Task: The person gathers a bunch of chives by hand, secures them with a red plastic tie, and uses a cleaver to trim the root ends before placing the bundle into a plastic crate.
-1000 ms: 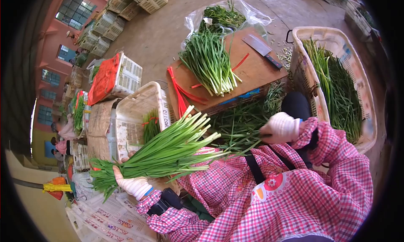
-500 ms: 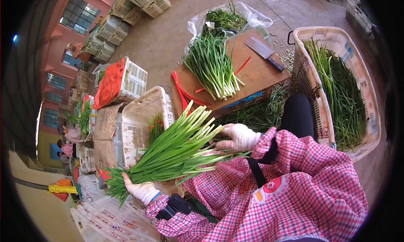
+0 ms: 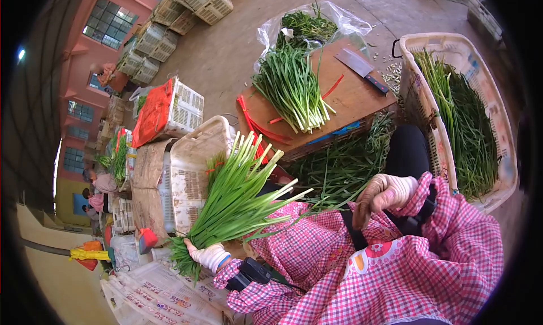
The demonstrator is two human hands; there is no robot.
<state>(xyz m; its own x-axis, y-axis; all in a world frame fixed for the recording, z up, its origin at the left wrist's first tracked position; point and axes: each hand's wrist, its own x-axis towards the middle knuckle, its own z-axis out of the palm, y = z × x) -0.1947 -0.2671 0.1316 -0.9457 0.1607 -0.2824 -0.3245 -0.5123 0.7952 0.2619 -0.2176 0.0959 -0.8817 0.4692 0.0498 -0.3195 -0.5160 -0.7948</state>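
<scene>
A large loose bunch of green stalks (image 3: 243,192) fans out with pale ends toward the upper right. My left hand (image 3: 206,255), wrapped in white tape, grips its leafy end. My right hand (image 3: 386,198), also wrapped, hangs in front of the checked smock to the right of the stalks, fingers bent downward; whether something small is between them I cannot make out. Another bunch (image 3: 297,90) lies on a brown board (image 3: 353,107) with a knife (image 3: 362,70) and red strips (image 3: 260,127).
A tall crate (image 3: 431,107) of greens stands at the right. Left of the board is a white crate (image 3: 189,172) holding a tied bunch. Loose leaves (image 3: 345,169) lie below the board. Stacked crates (image 3: 153,39) and several people are farther off at the left.
My right hand has moved right, away from the stalks, and its fingers now point down. The stalk ends in my left hand have spread and tilted more upward. The view has shifted slightly.
</scene>
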